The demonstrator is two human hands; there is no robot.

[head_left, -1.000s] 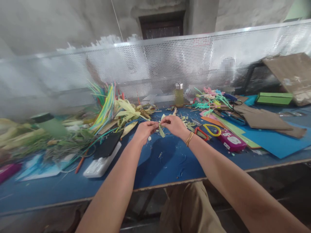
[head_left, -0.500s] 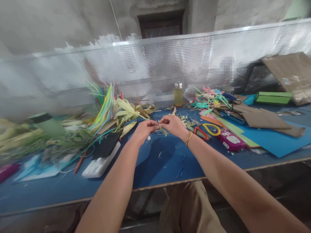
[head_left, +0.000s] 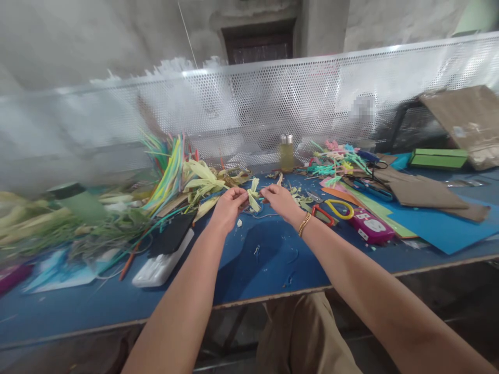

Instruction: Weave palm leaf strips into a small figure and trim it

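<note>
Here, two bare hands meet over the middle of the blue surface. The left hand and the right hand each pinch one side of a single small pale green folded leaf strip. The fingers of both hands are closed on it, and it stands up between the fingertips, just above the surface, near its far half. One gold beaded bracelet sits on the right wrist. Just right of that wrist lies one pair of scissors with one yellow and one red handle loop, and beside it one magenta plastic box with a white label. Behind the hands stands one glass jar of yellowish liquid with a metal lid, close to the perforated metal screen along the back edge. To the left lie one heap of pale yellow-green leaves, one bundle of long coloured strips, one flat black rectangular piece and one white plastic tray touching its near end. Far right, one flat green box rests near brown cardboard sheets. Small pale scraps dot the surface below the hands.
</note>
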